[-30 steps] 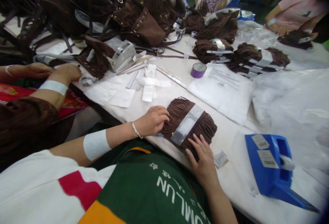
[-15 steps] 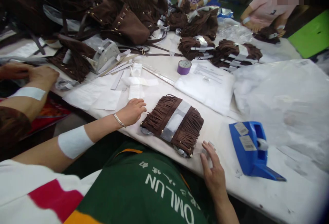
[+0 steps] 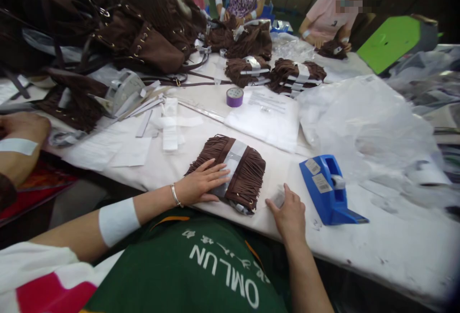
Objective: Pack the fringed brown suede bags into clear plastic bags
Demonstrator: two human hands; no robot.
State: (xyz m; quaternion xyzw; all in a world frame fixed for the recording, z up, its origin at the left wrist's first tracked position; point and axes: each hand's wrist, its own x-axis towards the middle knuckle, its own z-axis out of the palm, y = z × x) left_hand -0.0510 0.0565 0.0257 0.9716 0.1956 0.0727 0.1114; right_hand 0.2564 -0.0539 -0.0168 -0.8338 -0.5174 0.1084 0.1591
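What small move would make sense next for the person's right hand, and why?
Probably closing the right hand on the small clear packet and picking it up. Its thumb and fingers are parted right around the packet, though whether they touch it is hard to tell. The left hand lies spread on the brown fringed bundle, so it could steady that.

left hand [image 3: 204,182] now lies across fringed bundle [image 3: 249,174]; right hand [image 3: 290,210] moved off it to small clear packet [image 3: 278,196].
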